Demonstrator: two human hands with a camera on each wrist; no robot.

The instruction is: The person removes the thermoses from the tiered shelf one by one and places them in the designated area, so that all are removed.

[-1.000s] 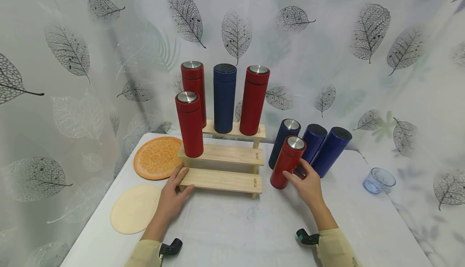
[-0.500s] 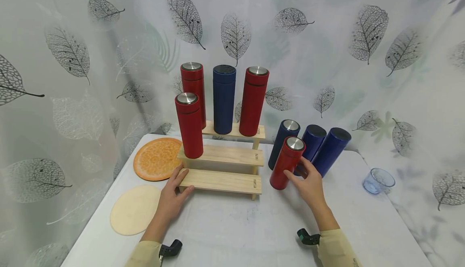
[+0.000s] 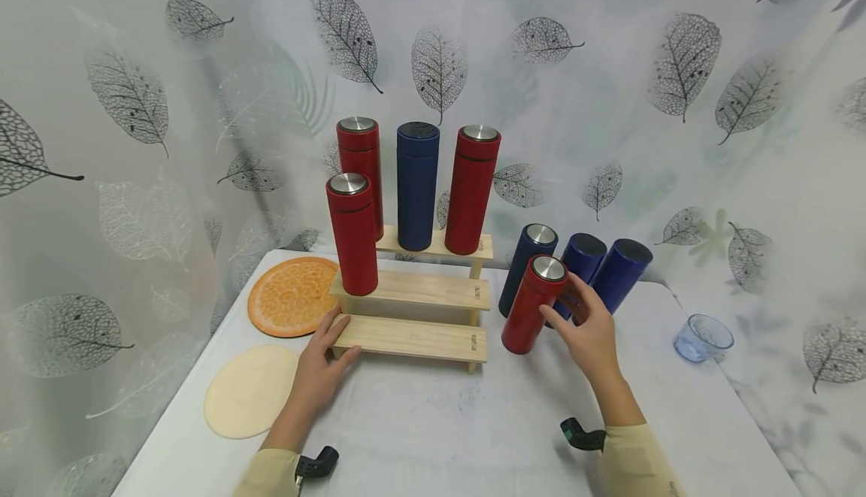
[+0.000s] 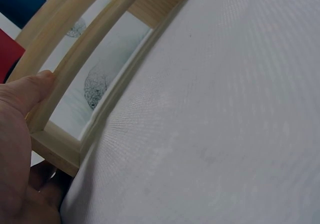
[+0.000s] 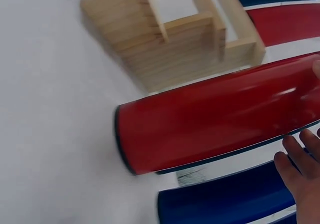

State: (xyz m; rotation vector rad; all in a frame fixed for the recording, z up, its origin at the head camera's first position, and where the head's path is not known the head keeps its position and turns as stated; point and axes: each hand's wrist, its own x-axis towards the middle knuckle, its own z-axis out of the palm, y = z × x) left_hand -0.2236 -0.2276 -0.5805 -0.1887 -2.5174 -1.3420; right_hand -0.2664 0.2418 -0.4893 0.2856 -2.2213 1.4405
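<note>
My left hand (image 3: 319, 368) grips the left end of a three-tier wooden rack (image 3: 413, 335); in the left wrist view the thumb (image 4: 37, 86) lies on the tier's frame. Right of the rack stands a red thermos (image 3: 530, 316) with a steel-topped lid. Beside its upper half is my right hand (image 3: 591, 335), thumb at the near right side and fingers reaching behind. In the right wrist view those fingers (image 5: 300, 156) are fairly straight, along the edge of the thermos. Behind it are a dark blue thermos (image 3: 539, 235) with a steel top and two blue ones (image 3: 622, 268).
Two red thermoses and a blue thermos (image 3: 417, 189) stand on the rack's top tier, another red thermos (image 3: 353, 241) on the middle one. An orange-patterned round mat (image 3: 287, 298) and a cream disc (image 3: 250, 392) lie left. A glass cup (image 3: 704, 339) stands far right.
My right hand has shifted up and to the right along the red thermos, its thumb sliding toward the right side. The thermos and my left hand stay in place.
</note>
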